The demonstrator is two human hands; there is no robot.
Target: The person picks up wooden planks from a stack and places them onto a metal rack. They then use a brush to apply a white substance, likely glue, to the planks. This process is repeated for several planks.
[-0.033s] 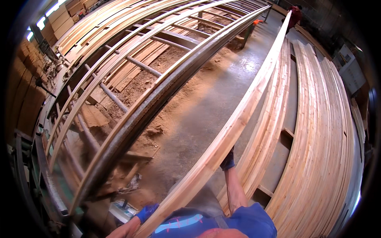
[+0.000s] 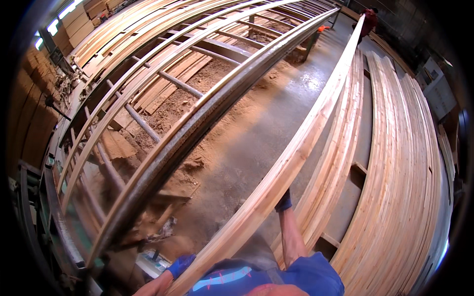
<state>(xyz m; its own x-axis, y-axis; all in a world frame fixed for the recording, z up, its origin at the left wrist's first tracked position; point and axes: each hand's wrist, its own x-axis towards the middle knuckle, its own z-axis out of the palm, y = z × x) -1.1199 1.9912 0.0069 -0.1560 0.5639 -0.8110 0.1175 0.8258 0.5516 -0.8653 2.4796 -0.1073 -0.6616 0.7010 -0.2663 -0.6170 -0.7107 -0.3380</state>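
A long, pale wooden board, or a thin bundle of boards with lines along its top, runs from my body to the far upper right. My left hand, in a blue glove, grips its left side near the bottom edge. From the right, my right hand, in a dark glove with a blue cuff, holds the board lower along its side; its fingertips are hidden behind the wood. At the far end, a person in a dark red top stands by the board.
Stacked long boards lie on the right, with a narrower stack beside them on crosswise bearers. To the left stands a metal roller conveyor carrying long strips, with sawdust beneath. Concrete floor runs between.
The held board has tilted slightly, so more of its lined top shows. Both hands keep nearly the same places.
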